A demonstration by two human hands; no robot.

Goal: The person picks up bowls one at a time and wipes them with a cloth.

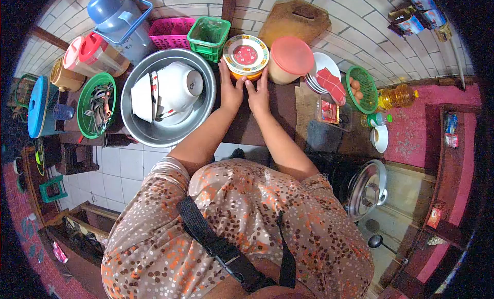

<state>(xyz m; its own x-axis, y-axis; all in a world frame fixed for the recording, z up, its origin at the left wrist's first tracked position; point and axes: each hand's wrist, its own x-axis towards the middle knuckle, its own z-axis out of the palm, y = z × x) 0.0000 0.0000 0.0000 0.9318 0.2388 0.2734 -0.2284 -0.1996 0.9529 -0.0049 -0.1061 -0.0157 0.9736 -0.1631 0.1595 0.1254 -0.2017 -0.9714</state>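
Note:
A stack of small round plates (246,53) stands at the back of the brown table; the top one has a patterned rim and a red centre, and orange edges show below it. My left hand (231,88) is pressed against the left side of the stack. On the right side my right hand (258,91) holds it too, with both thumbs almost meeting at the front. Immediately right of the stack is a tub with a pink lid (292,56). A large metal basin (205,101) with white bowls (177,88) in it stands left of my left hand.
Behind are a green basket (208,38), a pink basket (174,33) and a wooden cutting board (293,24). A cutlery basket (82,111) stands left. White plates (323,62) with a red cloth (332,85), eggs (355,88) and an oil bottle (396,97) are at right.

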